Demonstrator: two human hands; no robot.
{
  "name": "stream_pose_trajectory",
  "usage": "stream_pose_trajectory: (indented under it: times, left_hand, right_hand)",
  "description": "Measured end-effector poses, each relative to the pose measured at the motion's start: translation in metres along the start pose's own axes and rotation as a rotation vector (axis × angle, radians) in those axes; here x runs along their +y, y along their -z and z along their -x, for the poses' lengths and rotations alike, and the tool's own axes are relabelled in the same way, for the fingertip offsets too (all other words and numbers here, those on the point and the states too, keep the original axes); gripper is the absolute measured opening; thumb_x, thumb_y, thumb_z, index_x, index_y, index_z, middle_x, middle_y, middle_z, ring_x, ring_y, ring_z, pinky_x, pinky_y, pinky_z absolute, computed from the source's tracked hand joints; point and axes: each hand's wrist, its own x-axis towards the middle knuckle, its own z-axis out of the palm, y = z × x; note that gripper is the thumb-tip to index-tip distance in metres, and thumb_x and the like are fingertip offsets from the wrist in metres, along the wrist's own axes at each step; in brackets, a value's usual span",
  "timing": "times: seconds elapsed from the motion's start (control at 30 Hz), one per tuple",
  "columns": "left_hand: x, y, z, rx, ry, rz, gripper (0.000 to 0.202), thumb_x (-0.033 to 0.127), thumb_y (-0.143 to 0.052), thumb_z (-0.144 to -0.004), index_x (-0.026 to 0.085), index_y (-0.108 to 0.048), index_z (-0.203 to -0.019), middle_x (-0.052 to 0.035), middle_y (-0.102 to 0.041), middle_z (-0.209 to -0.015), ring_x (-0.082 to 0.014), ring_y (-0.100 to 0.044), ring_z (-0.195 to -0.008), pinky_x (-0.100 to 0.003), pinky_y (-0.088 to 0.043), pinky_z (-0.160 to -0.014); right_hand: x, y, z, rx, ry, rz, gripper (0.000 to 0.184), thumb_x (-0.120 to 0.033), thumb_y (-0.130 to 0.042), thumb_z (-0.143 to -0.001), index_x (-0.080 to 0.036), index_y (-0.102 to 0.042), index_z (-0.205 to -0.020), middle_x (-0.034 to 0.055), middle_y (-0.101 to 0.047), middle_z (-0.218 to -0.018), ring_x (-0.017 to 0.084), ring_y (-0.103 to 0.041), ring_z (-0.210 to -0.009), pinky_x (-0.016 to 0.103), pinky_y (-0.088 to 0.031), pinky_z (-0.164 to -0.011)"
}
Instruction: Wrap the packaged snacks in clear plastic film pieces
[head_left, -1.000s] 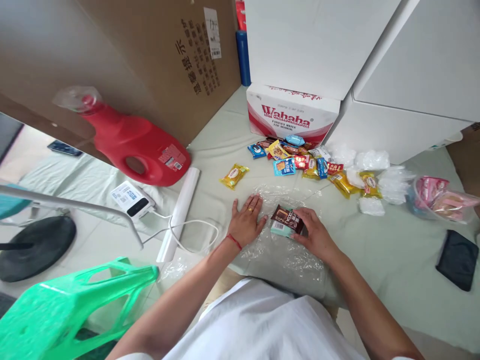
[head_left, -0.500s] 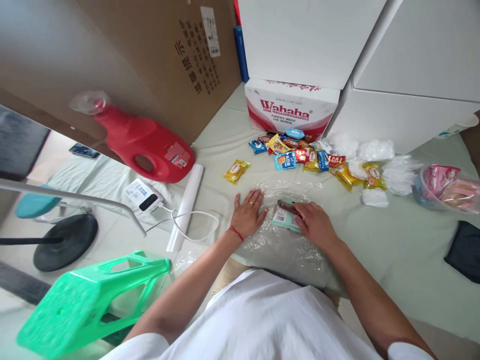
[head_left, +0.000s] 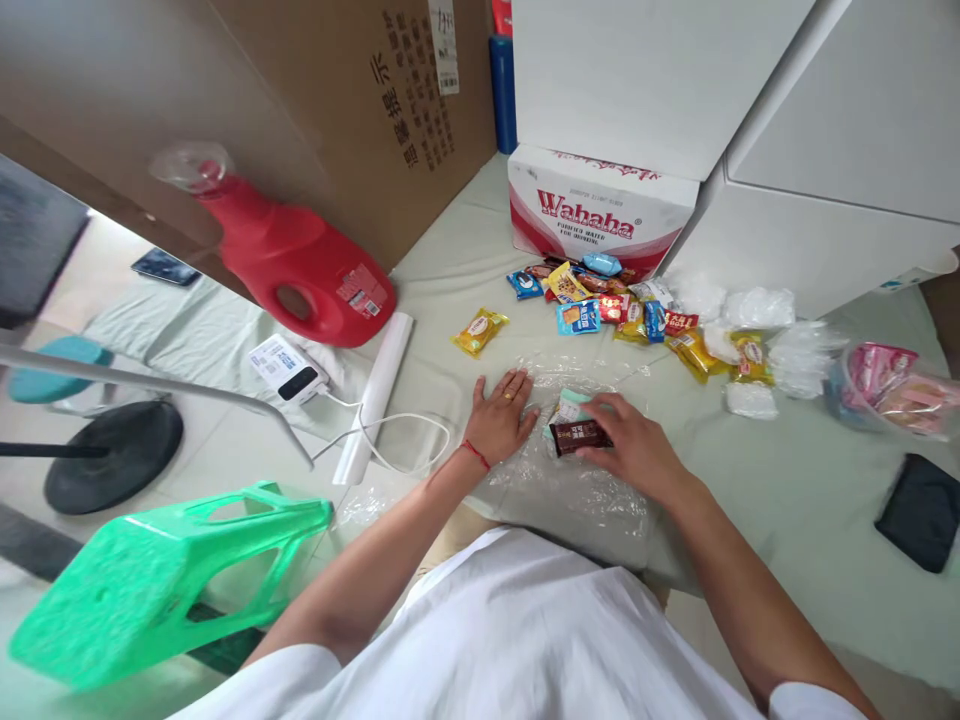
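Observation:
My left hand [head_left: 501, 420] lies flat with its fingers stretched out on a sheet of clear plastic film [head_left: 525, 490]. Between thumb and fingers, my right hand [head_left: 630, 440] grips the right end of a dark brown wrapped snack bar [head_left: 576, 438]. The bar covers the lower part of a pale green packet [head_left: 571, 402] on the film; whether it rests on that packet or just above it I cannot tell. A yellow snack packet [head_left: 480, 331] lies by itself beyond my left hand.
Behind my hands is a pile of small snack packets [head_left: 592, 295] before a Wahaba carton [head_left: 600, 205]. Clear plastic bags [head_left: 806, 355] and a tub of snacks [head_left: 892, 385] are to the right. At left are a red jug [head_left: 300, 265], a white cable [head_left: 405, 470] and a green stool [head_left: 120, 580].
My right hand has turned the brown bar so its printed face shows, lower over the green packet. My left hand stays flat on the film. The whole view has shifted slightly.

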Motion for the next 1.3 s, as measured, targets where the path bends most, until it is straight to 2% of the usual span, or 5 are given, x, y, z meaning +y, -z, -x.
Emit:
stream_pose_trajectory:
  times: [0.1, 0.3, 0.47, 0.8, 1.3]
  left_hand:
    - [0.0, -0.001, 0.0, 0.017, 0.005, -0.003, 0.061, 0.048, -0.034, -0.107, 0.02, -0.043, -0.16, -0.0129, -0.04, -0.167, -0.0299, -0.036, -0.157, -0.066, -0.014, -0.128]
    - [0.007, -0.004, 0.005, 0.05, 0.037, -0.006, 0.06, 0.046, -0.033, -0.107, 0.02, -0.043, -0.16, -0.0124, -0.04, -0.167, -0.03, -0.036, -0.156, -0.068, -0.014, -0.127]
    - [0.012, -0.006, 0.008, 0.071, 0.054, -0.017, 0.06, 0.044, -0.033, -0.107, 0.019, -0.043, -0.161, -0.0138, -0.039, -0.167, -0.0324, -0.036, -0.156, -0.07, -0.016, -0.126]
    - [0.011, -0.008, 0.009, 0.081, 0.041, 0.008, 0.061, 0.046, -0.03, -0.108, 0.019, -0.04, -0.162, -0.0139, -0.037, -0.168, -0.0317, -0.035, -0.157, -0.071, -0.01, -0.127]
    - [-0.012, -0.001, 0.012, 0.066, 0.119, 0.075, 0.059, 0.041, -0.039, -0.106, 0.019, -0.041, -0.161, -0.0169, -0.037, -0.169, -0.0334, -0.032, -0.158, -0.069, -0.016, -0.127]
  right_hand:
    - [-0.007, -0.003, 0.006, -0.102, 0.133, 0.045, 0.053, -0.03, -0.073, -0.092, -0.023, -0.059, -0.143, 0.0128, -0.06, -0.142, 0.03, -0.06, -0.126, 0.042, -0.054, -0.099]
    - [-0.003, -0.011, -0.006, 0.02, -0.172, -0.071, 0.054, -0.04, -0.062, -0.099, -0.022, -0.052, -0.149, 0.0134, -0.057, -0.141, 0.027, -0.066, -0.117, 0.037, -0.057, -0.091]
    - [-0.019, -0.008, -0.027, -0.126, -0.261, 0.081, 0.083, -0.051, -0.077, -0.088, -0.019, -0.043, -0.157, 0.0205, -0.044, -0.156, 0.035, -0.062, -0.124, 0.042, -0.056, -0.092]
    - [-0.01, -0.007, -0.026, -0.137, 0.162, 0.166, 0.061, -0.019, -0.069, -0.092, -0.019, -0.052, -0.15, 0.0163, -0.06, -0.137, 0.031, -0.059, -0.121, 0.043, -0.05, -0.102]
    - [0.029, -0.023, -0.031, 0.078, 0.406, -0.222, 0.033, -0.037, -0.051, -0.106, -0.026, -0.066, -0.134, 0.0138, -0.062, -0.136, 0.028, -0.059, -0.121, 0.051, -0.05, -0.103]
